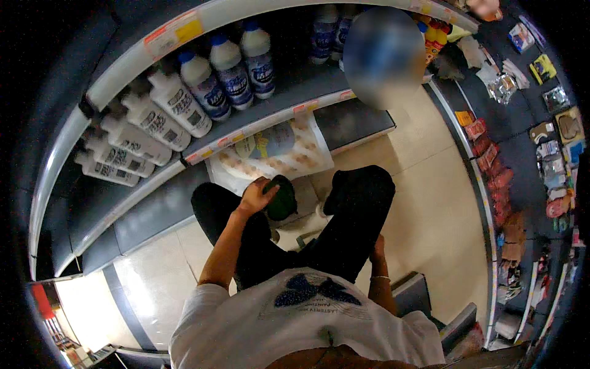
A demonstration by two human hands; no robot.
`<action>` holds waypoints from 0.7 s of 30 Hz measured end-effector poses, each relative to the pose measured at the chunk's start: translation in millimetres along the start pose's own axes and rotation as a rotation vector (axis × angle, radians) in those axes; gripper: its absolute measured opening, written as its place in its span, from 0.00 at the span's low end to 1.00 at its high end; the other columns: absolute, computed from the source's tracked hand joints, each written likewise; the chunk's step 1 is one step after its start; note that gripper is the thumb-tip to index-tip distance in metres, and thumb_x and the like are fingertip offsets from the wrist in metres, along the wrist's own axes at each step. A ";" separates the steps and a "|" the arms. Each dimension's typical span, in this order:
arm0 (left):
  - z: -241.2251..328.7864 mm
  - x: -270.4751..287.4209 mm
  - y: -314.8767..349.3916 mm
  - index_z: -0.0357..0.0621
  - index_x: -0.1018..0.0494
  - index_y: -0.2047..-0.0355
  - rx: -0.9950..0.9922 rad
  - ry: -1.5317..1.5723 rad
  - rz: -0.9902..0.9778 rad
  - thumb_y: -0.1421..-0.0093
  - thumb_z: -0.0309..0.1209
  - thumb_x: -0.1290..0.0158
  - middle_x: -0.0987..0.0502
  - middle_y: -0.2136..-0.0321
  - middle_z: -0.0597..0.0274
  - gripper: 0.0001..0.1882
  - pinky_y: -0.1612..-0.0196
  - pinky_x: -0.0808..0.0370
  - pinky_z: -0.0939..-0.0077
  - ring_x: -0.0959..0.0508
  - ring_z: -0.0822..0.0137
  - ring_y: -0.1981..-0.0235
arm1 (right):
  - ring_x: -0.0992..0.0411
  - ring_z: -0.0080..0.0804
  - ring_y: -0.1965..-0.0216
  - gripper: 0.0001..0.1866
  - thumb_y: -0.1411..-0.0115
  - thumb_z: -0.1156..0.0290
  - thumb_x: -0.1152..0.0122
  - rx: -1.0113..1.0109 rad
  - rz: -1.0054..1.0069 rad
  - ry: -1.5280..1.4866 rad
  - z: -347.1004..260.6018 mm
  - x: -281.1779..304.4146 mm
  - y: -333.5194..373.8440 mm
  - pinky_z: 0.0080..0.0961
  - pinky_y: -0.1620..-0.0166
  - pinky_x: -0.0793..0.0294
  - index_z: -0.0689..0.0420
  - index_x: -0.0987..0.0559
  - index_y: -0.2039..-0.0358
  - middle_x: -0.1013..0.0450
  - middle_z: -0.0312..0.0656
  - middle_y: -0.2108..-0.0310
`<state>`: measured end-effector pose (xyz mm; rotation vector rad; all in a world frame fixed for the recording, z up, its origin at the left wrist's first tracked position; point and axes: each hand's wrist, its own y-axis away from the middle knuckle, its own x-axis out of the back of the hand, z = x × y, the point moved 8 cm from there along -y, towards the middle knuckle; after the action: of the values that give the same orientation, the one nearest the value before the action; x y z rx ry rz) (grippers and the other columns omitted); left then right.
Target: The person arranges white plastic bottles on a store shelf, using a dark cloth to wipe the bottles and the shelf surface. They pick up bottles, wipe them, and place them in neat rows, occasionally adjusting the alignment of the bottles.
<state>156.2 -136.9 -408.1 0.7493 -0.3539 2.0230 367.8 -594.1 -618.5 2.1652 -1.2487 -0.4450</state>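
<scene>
My left hand (pixel 257 195) is wrapped round a dark green, rounded object (pixel 283 200) that looks like a bottle, held above my left knee's inner side. The thumb lies across its upper part; its exact kind is too dark to tell. Just beyond it, a large white printed pack (pixel 270 154) with a yellow and grey label leans at the bottom shelf. My right hand (pixel 378 247) hangs beside my right thigh, its fingers mostly hidden by the leg.
White bottles (pixel 157 120) and blue-capped bottles (pixel 232 71) line the dark shelf (pixel 289 83) ahead and left. A blurred round patch covers something at the shelf's right end. Across the tiled aisle floor (pixel 436 184), another shelf holds red packets (pixel 499 184). Grey panels (pixel 413 294) stand at my right.
</scene>
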 end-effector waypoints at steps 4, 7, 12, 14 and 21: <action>-7.3 10.5 22.7 0.33 0.26 0.69 0.190 0.262 0.041 0.39 0.47 0.48 0.25 0.76 0.51 0.23 0.65 0.30 0.67 0.25 0.59 0.72 | 0.36 0.34 0.47 0.27 0.34 0.55 0.54 0.070 -0.037 -0.002 -4.9 -8.5 12.8 0.31 0.49 0.31 0.60 0.37 0.41 0.36 0.44 0.44; -37.4 11.9 35.7 0.34 0.25 0.70 0.311 0.464 0.088 0.39 0.47 0.48 0.26 0.80 0.61 0.23 0.68 0.31 0.72 0.27 0.69 0.75 | 0.33 0.34 0.50 0.25 0.34 0.55 0.55 0.186 -0.060 -0.028 -60.9 -31.8 36.7 0.30 0.51 0.30 0.61 0.34 0.44 0.33 0.43 0.48; -14.9 54.7 49.1 0.35 0.23 0.69 0.427 0.651 0.085 0.39 0.43 0.47 0.25 0.79 0.64 0.19 0.69 0.29 0.74 0.27 0.72 0.76 | 0.29 0.33 0.57 0.23 0.32 0.57 0.59 0.255 -0.042 0.183 -135.0 -50.7 44.1 0.29 0.54 0.29 0.62 0.28 0.50 0.27 0.43 0.55; -0.9 85.0 50.3 0.35 0.24 0.70 0.347 0.526 0.100 0.39 0.42 0.47 0.26 0.80 0.65 0.19 0.72 0.30 0.73 0.27 0.74 0.76 | 0.29 0.30 0.59 0.21 0.32 0.58 0.58 0.337 0.045 0.219 -174.4 -58.7 47.8 0.28 0.56 0.30 0.62 0.25 0.56 0.26 0.41 0.59; 76.1 169.7 35.1 0.35 0.29 0.77 -0.040 0.055 0.268 0.39 0.40 0.47 0.30 0.81 0.60 0.18 0.73 0.34 0.72 0.31 0.71 0.78 | 0.30 0.24 0.70 0.20 0.33 0.58 0.52 0.670 0.116 0.364 -342.0 -104.3 42.5 0.24 0.61 0.31 0.62 0.25 0.73 0.26 0.36 0.73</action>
<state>88.1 -81.6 -240.5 0.6471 -0.4830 2.2754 475.7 -408.6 -329.4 2.5238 -1.4275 0.4710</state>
